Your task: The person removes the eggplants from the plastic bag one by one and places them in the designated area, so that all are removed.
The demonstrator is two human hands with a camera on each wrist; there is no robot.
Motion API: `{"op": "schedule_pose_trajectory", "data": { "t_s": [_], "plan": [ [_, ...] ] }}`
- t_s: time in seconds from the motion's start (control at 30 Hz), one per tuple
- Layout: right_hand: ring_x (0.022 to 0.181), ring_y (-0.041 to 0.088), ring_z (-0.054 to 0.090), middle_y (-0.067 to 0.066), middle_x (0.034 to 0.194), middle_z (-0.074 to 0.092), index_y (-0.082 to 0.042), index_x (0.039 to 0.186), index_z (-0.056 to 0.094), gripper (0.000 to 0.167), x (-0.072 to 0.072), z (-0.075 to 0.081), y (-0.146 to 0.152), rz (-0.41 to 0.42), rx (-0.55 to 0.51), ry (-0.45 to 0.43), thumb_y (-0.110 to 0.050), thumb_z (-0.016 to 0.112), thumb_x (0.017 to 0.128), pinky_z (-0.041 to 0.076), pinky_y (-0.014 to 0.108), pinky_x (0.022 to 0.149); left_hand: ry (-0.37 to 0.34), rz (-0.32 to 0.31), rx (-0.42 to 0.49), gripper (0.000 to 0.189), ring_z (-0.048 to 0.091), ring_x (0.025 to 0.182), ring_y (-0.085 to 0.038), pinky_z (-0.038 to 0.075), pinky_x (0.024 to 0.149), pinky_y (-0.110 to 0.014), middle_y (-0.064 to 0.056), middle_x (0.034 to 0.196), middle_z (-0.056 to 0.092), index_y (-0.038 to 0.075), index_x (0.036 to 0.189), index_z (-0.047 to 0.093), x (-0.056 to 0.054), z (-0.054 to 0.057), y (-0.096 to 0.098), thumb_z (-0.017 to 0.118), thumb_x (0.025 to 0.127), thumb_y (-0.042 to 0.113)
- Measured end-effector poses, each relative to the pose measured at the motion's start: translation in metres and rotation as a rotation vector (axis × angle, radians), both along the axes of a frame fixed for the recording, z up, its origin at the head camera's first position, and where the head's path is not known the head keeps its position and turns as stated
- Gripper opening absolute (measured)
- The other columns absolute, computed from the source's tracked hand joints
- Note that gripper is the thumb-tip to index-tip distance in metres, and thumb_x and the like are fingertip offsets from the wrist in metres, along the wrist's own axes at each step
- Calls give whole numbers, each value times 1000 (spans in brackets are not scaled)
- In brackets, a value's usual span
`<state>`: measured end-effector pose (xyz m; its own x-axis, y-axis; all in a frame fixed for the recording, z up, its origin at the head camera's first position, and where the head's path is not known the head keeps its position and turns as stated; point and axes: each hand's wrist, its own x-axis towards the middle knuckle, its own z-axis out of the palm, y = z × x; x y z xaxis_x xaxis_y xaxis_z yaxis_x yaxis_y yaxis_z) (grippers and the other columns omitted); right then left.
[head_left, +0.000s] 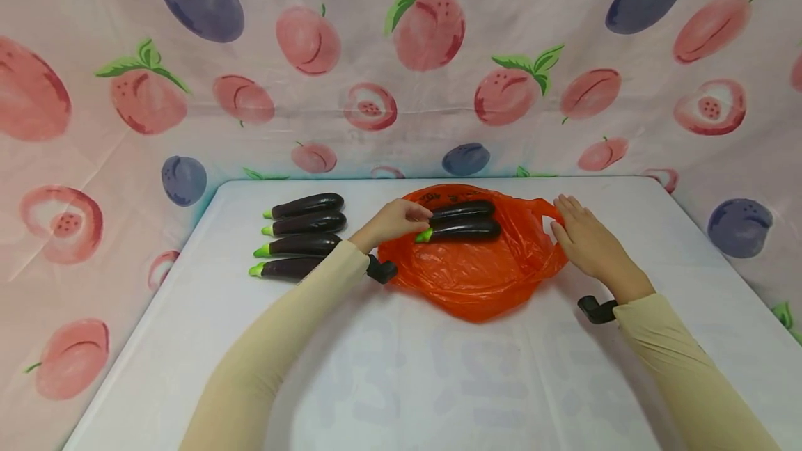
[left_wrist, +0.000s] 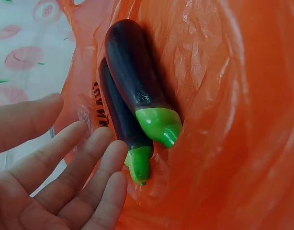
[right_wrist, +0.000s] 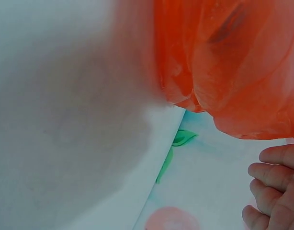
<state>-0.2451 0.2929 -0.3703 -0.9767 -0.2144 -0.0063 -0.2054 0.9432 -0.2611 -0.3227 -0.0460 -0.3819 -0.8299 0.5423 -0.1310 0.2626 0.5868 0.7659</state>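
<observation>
An orange plastic bag (head_left: 470, 284) lies spread with its mouth open on the table. Two dark eggplants with green stems, a nearer eggplant (head_left: 466, 230) and a farther eggplant (head_left: 464, 210), rest side by side inside it. My left hand (head_left: 396, 221) is over the bag's left rim, near the stems. In the left wrist view its fingers (left_wrist: 92, 148) are loosely spread beside the eggplants, holding nothing. My right hand (head_left: 585, 239), fingers extended, is against the bag's right side by the handle loop. Only the fingers of that hand (right_wrist: 276, 187) show in the right wrist view, below the orange plastic.
Several more eggplants (head_left: 307, 223) lie in a row left of the bag, the nearest partly hidden by my left sleeve. A white cloth covers the table (head_left: 438, 381). Behind it hangs a fruit-patterned curtain (head_left: 250, 138). Each wrist carries a black mount.
</observation>
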Motion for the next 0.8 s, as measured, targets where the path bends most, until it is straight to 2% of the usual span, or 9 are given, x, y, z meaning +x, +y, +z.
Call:
{"op": "schedule_pose_trajectory", "data": {
  "t_s": [0.23,0.33,0.57,0.8],
  "plan": [
    [141,46,11,32,151,15,11,145,16,59,0,-1,0,-7,-3,-7,-25,31,102,12,59,114,13,36,2,32,57,114,-24,46,99,-38,-10,121,64,5,122,62,-1,-4,7,59,93,17],
    [141,46,11,32,151,15,11,145,15,59,0,-1,-1,-10,-2,-10,-25,31,102,11,59,114,4,44,13,31,57,112,-23,47,98,-37,-10,121,64,5,122,63,-1,-6,9,59,93,16],
    [141,46,10,32,151,14,10,146,14,59,1,0,-2,-16,-18,-28,-26,31,102,11,58,114,-3,59,-28,32,59,109,-22,48,95,-35,-7,122,65,9,122,64,1,-10,11,61,92,20],
    [142,45,10,31,152,13,10,146,13,61,0,0,-2,-21,-6,-40,-28,31,102,11,58,114,-27,66,-10,33,59,109,-22,49,93,-34,-8,122,64,9,124,62,0,-17,11,61,92,19]
  ]
}}
